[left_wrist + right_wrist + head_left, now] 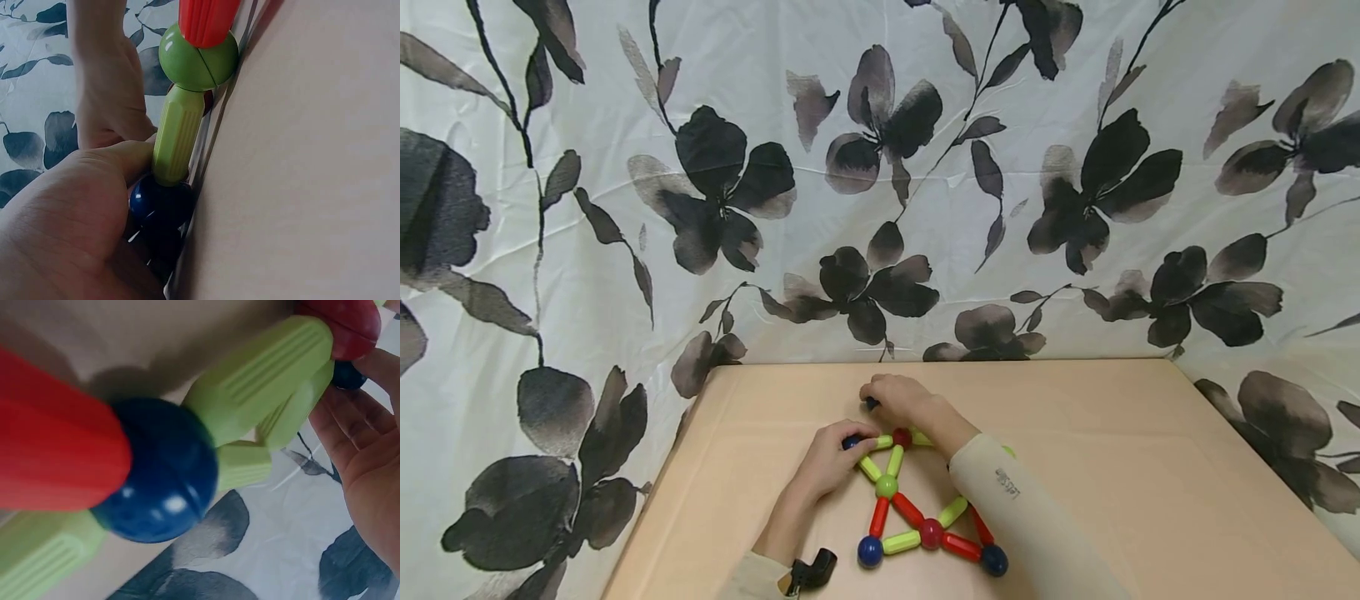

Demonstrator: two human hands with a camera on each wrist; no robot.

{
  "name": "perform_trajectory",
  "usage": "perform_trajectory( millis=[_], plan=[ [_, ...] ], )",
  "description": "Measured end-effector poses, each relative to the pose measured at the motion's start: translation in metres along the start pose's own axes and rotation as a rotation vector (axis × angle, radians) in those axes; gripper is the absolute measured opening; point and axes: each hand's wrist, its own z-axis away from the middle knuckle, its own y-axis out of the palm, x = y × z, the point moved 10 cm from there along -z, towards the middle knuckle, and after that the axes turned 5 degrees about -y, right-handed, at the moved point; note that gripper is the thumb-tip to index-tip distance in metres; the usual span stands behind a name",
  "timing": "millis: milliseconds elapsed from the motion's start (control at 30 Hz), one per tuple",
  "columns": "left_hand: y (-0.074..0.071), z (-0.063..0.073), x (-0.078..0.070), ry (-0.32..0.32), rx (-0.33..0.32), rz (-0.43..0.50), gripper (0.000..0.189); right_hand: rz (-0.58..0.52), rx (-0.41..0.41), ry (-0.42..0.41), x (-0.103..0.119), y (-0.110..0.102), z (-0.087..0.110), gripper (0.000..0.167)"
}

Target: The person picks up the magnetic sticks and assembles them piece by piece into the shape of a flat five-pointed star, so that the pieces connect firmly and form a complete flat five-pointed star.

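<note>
A flat figure of plastic construction rods and balls lies on the table. My left hand (835,458) pinches a blue ball (851,442) at its far left corner; in the left wrist view a lime rod (177,137) runs from that ball to a green ball (199,59). Farther back, my right hand (901,397) grips a dark blue ball (871,403), its fingers curled around it, beyond a red ball (902,437). In the right wrist view, another blue ball (161,470) joins lime rods and a red rod (56,437) close up.
The near side of the figure has a crimson ball (931,534) between two blue balls, linked by red and lime rods. The right forearm passes over the figure's right side. A light wooden table (1150,467) meets a floral cloth (970,192) at its far edge.
</note>
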Motion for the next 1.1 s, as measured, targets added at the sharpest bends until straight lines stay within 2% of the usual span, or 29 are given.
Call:
perform_trajectory(
  millis=[100, 200, 300, 400, 500, 567, 767, 933, 1100],
  plan=[
    [0.001, 0.001, 0.001, -0.018, 0.008, 0.005, 0.013, -0.098, -0.063, 0.060, -0.016, -0.005, 0.007, 0.028],
    [0.002, 0.001, 0.002, -0.026, 0.010, 0.003, 0.014, -0.211, -0.097, 0.158, -0.041, -0.008, 0.016, 0.029],
    [0.001, 0.001, 0.002, -0.035, 0.011, 0.001, 0.014, -0.262, -0.066, 0.245, -0.065, -0.006, 0.025, 0.028],
    [0.001, 0.001, 0.002, -0.038, 0.004, 0.001, 0.014, -0.295, -0.016, 0.289, -0.080, -0.003, 0.035, 0.023],
    [0.001, 0.002, 0.002, -0.039, -0.002, 0.002, 0.014, -0.350, 0.044, 0.275, -0.086, -0.002, 0.042, 0.018],
    [0.001, 0.002, 0.002, -0.041, -0.003, 0.002, 0.014, -0.429, 0.098, 0.258, -0.085, 0.000, 0.046, 0.018],
    [0.002, 0.002, 0.003, -0.044, 0.001, 0.012, 0.014, -0.560, 0.230, 0.238, -0.084, 0.009, 0.057, 0.030],
    [0.001, 0.003, 0.002, -0.047, 0.002, 0.021, 0.014, -0.569, 0.232, 0.219, -0.083, 0.011, 0.060, 0.044],
    [0.002, 0.003, 0.002, -0.051, 0.005, 0.016, 0.014, -0.494, 0.187, 0.208, -0.083, 0.013, 0.060, 0.048]
  ],
)
